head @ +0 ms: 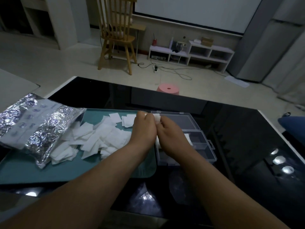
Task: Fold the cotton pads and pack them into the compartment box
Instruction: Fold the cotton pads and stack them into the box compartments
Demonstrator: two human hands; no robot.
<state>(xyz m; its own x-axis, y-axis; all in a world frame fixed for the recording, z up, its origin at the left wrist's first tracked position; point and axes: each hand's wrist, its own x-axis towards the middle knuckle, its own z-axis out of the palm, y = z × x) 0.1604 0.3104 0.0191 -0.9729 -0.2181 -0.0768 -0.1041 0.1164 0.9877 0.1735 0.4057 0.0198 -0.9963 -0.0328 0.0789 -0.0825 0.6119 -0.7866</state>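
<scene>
The glossy black table [231,129] runs out in front of me, with a teal mat [82,171] lying nearest on its left half. Above the mat's right edge my left hand [143,128] and right hand [170,134] meet, the fingers [163,121] of both curled in and pinching one small cotton pad [156,117] between them, held up in the air, not resting on anything. It is partly folded, I judge. It looks feather-light, soft and limp, so I would hold it by its edges and press the crease firmly, or it may spring open.

Just under and right of my hands sits the clear compartment box [203,146], lid thrown back, with some white pads in its compartments. To the left, the loose pile of pads [102,133] spreads over the mat, spilling from a crinkled foil bag [33,123].

Beyond the table stand a pink stool [168,89] and, farther off, a wooden chair [115,33].
</scene>
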